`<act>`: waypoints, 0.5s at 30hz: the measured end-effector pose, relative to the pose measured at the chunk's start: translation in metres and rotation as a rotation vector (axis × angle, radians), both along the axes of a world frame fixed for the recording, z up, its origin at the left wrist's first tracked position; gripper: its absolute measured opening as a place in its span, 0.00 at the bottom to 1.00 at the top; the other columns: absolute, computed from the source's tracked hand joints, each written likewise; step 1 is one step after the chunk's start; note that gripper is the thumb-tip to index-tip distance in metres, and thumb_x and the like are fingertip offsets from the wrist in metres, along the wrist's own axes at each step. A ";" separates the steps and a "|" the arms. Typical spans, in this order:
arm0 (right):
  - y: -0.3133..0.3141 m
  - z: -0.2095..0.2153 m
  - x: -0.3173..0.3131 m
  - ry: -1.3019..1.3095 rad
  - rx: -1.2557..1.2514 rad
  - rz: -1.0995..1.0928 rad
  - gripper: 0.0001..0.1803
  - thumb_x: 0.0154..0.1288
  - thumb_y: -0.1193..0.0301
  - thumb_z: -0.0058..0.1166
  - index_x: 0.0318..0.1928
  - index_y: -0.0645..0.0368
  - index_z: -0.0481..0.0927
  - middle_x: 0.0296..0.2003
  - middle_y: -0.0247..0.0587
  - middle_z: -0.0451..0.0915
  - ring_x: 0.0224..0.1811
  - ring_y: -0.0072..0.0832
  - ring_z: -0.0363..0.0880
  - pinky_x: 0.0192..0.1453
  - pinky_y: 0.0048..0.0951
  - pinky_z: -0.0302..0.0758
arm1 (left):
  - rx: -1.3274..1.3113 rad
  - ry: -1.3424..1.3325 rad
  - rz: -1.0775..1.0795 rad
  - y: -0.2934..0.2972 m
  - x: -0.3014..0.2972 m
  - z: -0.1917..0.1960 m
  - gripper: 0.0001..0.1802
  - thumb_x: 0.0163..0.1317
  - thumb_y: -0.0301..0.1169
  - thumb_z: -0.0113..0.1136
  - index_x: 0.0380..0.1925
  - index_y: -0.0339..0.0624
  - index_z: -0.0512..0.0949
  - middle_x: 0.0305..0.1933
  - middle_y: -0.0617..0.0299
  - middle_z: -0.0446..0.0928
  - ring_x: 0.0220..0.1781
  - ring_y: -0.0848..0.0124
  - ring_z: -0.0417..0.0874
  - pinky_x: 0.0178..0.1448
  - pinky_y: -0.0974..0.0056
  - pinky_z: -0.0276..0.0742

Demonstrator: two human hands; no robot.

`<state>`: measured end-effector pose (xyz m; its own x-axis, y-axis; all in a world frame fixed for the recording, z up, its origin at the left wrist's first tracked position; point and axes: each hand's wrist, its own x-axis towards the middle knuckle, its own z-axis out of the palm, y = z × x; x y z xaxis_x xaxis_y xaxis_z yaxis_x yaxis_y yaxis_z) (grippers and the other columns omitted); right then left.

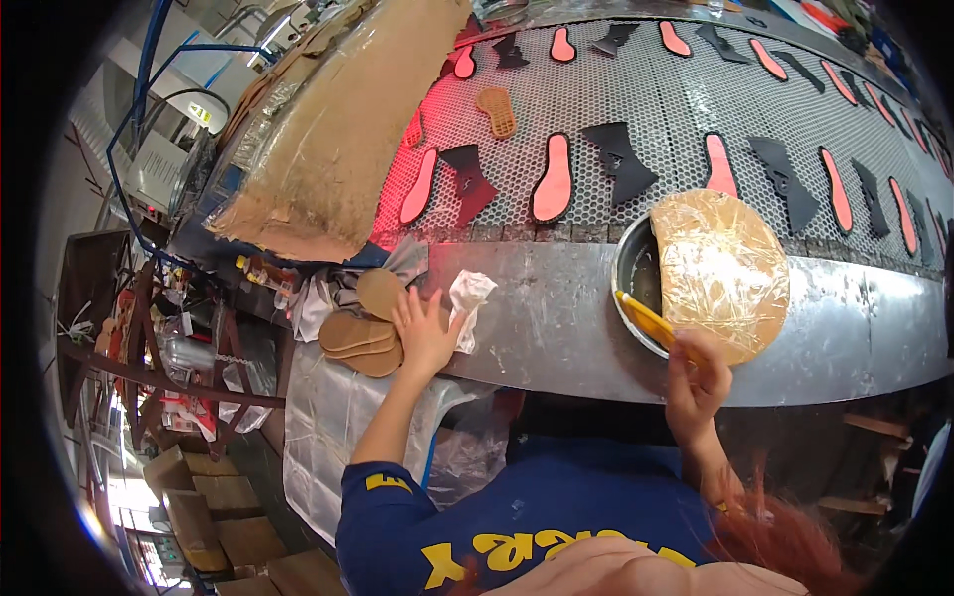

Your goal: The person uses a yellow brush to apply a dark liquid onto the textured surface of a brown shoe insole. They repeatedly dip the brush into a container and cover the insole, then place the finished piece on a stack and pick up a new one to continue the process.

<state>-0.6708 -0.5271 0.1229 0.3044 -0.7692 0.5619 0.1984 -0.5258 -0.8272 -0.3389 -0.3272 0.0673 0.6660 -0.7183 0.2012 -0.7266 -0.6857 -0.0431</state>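
Along the near edge of the scuffed grey metal tabletop [556,328], bare room lies between the hands: the left hand [425,333] rests spread open beside a stack of tan sole-shaped insoles [360,343], while the right hand [696,372] grips a yellow-handled brush [651,318] reaching into the round metal bowl [628,288].

The left arm is reaching forward and slightly leftward from the lower edge, its upper part in a dark blue sleeve, forearm bare. The left hand [425,333] is lying palm down with the fingers spread and pointing away from the body. The right forearm is rising almost straight up, wrist bent, and the right hand [696,377] is curling closed in a grip, knuckles toward the camera.
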 end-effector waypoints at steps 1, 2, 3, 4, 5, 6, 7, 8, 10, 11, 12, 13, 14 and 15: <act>-0.003 0.005 0.001 0.079 -0.089 -0.033 0.12 0.57 0.87 0.54 0.42 0.63 0.77 0.36 0.48 0.80 0.38 0.38 0.80 0.45 0.31 0.74 | 0.000 -0.003 0.022 0.006 -0.001 -0.001 0.31 0.61 0.54 0.53 0.56 0.43 0.72 0.67 0.37 0.55 0.72 0.35 0.46 0.70 0.31 0.37; -0.005 0.005 0.002 0.098 -0.106 -0.026 0.13 0.56 0.87 0.54 0.42 0.63 0.78 0.36 0.47 0.80 0.38 0.39 0.79 0.44 0.31 0.74 | -0.058 0.071 0.075 0.009 -0.001 -0.001 0.31 0.61 0.54 0.54 0.55 0.42 0.73 0.67 0.36 0.55 0.72 0.35 0.46 0.70 0.32 0.37; -0.006 0.004 0.002 0.116 -0.122 -0.019 0.13 0.56 0.87 0.55 0.42 0.63 0.78 0.35 0.47 0.80 0.37 0.39 0.79 0.43 0.32 0.74 | -0.115 0.143 0.127 0.010 0.000 0.001 0.30 0.61 0.55 0.54 0.53 0.42 0.74 0.66 0.36 0.55 0.73 0.35 0.45 0.71 0.33 0.37; -0.007 0.004 0.001 0.138 -0.139 -0.014 0.13 0.55 0.87 0.55 0.42 0.62 0.78 0.35 0.46 0.81 0.36 0.39 0.79 0.42 0.32 0.74 | -0.172 0.220 0.178 0.011 0.000 0.000 0.30 0.61 0.55 0.54 0.51 0.41 0.75 0.66 0.36 0.55 0.73 0.36 0.45 0.71 0.34 0.37; -0.009 0.004 0.001 0.154 -0.179 -0.045 0.14 0.53 0.87 0.56 0.41 0.62 0.78 0.34 0.45 0.80 0.35 0.39 0.79 0.40 0.33 0.73 | -0.215 0.189 0.173 0.013 -0.001 0.001 0.30 0.59 0.53 0.57 0.51 0.39 0.74 0.65 0.35 0.55 0.72 0.36 0.47 0.71 0.37 0.40; -0.011 0.004 0.001 0.156 -0.188 -0.055 0.14 0.53 0.87 0.56 0.41 0.61 0.78 0.33 0.45 0.80 0.34 0.38 0.78 0.40 0.33 0.73 | -0.257 0.156 0.169 0.016 -0.003 0.003 0.31 0.58 0.51 0.60 0.51 0.36 0.73 0.65 0.35 0.55 0.71 0.36 0.49 0.71 0.40 0.43; -0.013 0.004 0.000 0.169 -0.198 -0.070 0.15 0.52 0.87 0.56 0.41 0.61 0.78 0.32 0.44 0.79 0.34 0.38 0.78 0.39 0.33 0.73 | -0.300 0.135 0.161 0.017 -0.009 0.003 0.31 0.56 0.49 0.63 0.51 0.34 0.71 0.64 0.34 0.55 0.70 0.37 0.50 0.72 0.43 0.47; -0.015 0.004 -0.001 0.181 -0.207 -0.085 0.15 0.52 0.87 0.56 0.41 0.61 0.78 0.32 0.43 0.79 0.33 0.38 0.77 0.39 0.34 0.72 | -0.342 0.113 0.153 0.017 -0.014 0.004 0.32 0.55 0.47 0.66 0.50 0.32 0.70 0.64 0.34 0.55 0.69 0.37 0.52 0.72 0.46 0.50; -0.018 0.005 -0.001 0.246 -0.267 -0.158 0.16 0.50 0.87 0.57 0.41 0.60 0.78 0.31 0.42 0.77 0.33 0.38 0.75 0.39 0.34 0.71 | -0.294 0.007 0.239 0.021 -0.024 0.010 0.41 0.49 0.42 0.70 0.56 0.29 0.63 0.61 0.34 0.59 0.65 0.39 0.60 0.68 0.47 0.59; -0.019 0.005 -0.001 0.279 -0.297 -0.191 0.16 0.49 0.87 0.57 0.41 0.60 0.78 0.30 0.41 0.76 0.33 0.38 0.75 0.39 0.35 0.70 | -0.229 0.002 0.290 0.027 -0.025 0.011 0.42 0.48 0.42 0.69 0.58 0.29 0.61 0.60 0.34 0.61 0.64 0.40 0.62 0.66 0.47 0.61; -0.019 0.003 -0.001 0.313 -0.311 -0.221 0.17 0.49 0.86 0.57 0.41 0.60 0.78 0.30 0.40 0.76 0.34 0.38 0.74 0.39 0.35 0.70 | -0.164 -0.003 0.341 0.030 -0.028 0.013 0.44 0.47 0.42 0.69 0.59 0.29 0.60 0.59 0.35 0.62 0.63 0.40 0.64 0.65 0.47 0.64; -0.019 0.002 0.000 0.350 -0.330 -0.246 0.17 0.48 0.86 0.58 0.41 0.59 0.79 0.30 0.40 0.75 0.35 0.38 0.73 0.40 0.35 0.69 | -0.063 0.034 0.435 0.028 -0.033 0.019 0.46 0.46 0.40 0.68 0.61 0.28 0.58 0.59 0.35 0.64 0.61 0.41 0.68 0.61 0.48 0.69; -0.019 -0.001 0.001 0.375 -0.345 -0.266 0.18 0.48 0.85 0.58 0.41 0.59 0.79 0.30 0.39 0.75 0.36 0.38 0.73 0.40 0.36 0.69 | -0.048 0.112 0.493 0.027 -0.035 0.029 0.45 0.46 0.39 0.68 0.61 0.32 0.58 0.59 0.35 0.65 0.61 0.42 0.68 0.61 0.48 0.68; -0.019 -0.002 0.002 0.414 -0.349 -0.261 0.18 0.48 0.85 0.58 0.42 0.58 0.79 0.31 0.39 0.75 0.37 0.38 0.73 0.41 0.37 0.69 | -0.034 0.191 0.551 0.024 -0.037 0.038 0.44 0.46 0.39 0.67 0.62 0.35 0.59 0.60 0.35 0.65 0.62 0.42 0.69 0.61 0.49 0.68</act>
<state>-0.6688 -0.5465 0.1209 0.3776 -0.6394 0.6698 -0.2762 -0.7682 -0.5776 -0.3758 -0.3033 0.1053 0.9663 -0.2509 0.0577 -0.2550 -0.9635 0.0818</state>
